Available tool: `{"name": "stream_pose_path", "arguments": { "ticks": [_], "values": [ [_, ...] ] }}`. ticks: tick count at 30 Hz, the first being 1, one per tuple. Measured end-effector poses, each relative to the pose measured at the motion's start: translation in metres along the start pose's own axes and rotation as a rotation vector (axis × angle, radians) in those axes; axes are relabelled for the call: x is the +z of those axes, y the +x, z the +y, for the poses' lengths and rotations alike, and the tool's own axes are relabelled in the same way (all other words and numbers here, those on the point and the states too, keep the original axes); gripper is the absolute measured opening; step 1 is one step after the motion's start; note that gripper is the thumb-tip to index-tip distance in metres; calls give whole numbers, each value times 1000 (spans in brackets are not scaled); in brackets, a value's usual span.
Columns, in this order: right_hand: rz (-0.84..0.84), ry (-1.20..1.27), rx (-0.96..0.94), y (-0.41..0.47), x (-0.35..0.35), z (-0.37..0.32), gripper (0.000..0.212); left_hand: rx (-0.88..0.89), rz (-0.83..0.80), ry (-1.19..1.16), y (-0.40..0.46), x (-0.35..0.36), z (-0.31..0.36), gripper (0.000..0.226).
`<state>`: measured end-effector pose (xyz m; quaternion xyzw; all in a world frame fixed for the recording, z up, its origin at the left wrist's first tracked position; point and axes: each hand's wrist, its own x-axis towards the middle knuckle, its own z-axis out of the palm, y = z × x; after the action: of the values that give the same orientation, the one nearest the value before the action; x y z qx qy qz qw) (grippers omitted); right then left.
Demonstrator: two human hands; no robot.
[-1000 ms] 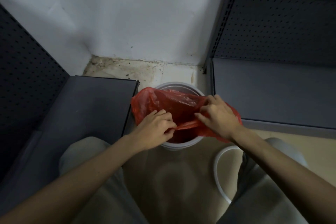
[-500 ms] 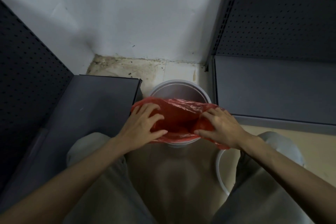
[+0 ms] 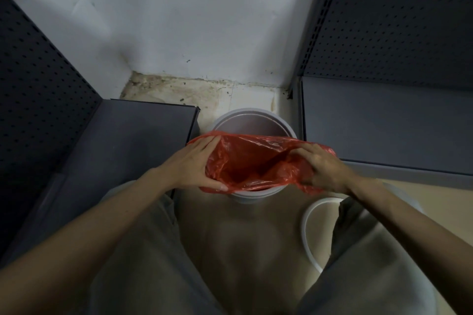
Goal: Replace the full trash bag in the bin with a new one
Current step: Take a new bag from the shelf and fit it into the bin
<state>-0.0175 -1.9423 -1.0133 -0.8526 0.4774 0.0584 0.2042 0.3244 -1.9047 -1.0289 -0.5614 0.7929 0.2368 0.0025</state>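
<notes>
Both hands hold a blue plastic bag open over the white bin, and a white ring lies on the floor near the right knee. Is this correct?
Not quite: the head view shows the plastic bag is red, not blue. The rest holds: the left hand and right hand hold it open over the white bin, and the white ring lies near the right knee.

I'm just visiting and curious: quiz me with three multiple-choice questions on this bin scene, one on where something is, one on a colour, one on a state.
1. Where is the round white plastic bin?
A on a shelf
B on the floor between two grey shelf units
C on a table

2. What colour is the thin plastic bag?
A red
B black
C blue

3. How is the bag's mouth?
A knotted shut
B spread open by both hands
C folded flat

Answers:
1 B, it stands on the floor between the units.
2 A, the film is red.
3 B, the left hand and right hand hold its edges apart.
</notes>
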Motion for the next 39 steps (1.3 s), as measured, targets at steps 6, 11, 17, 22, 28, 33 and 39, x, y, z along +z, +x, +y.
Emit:
{"name": "stream_pose_path", "arguments": {
  "ticks": [6,11,17,22,28,33,39],
  "values": [
    [18,74,12,3,-5,1,70,-28,-75,-9,8,-3,-5,132],
    [98,199,-1,-1,-9,-3,49,12,-3,-28,3,-6,-5,128],
    [63,112,-8,-1,-12,2,22,-1,6,-20,0,-11,-6,117],
    [26,134,-30,-5,-15,2,32,-13,-34,-19,2,-13,-9,106],
    [59,104,4,-4,-13,-3,64,-3,-39,8,-1,-13,-15,96],
    [93,22,-37,-5,-5,0,34,-33,-58,25,-3,-9,-17,110],
    [113,54,-30,-11,10,2,82,-3,-39,43,-6,-2,-15,131]
  ]
}}
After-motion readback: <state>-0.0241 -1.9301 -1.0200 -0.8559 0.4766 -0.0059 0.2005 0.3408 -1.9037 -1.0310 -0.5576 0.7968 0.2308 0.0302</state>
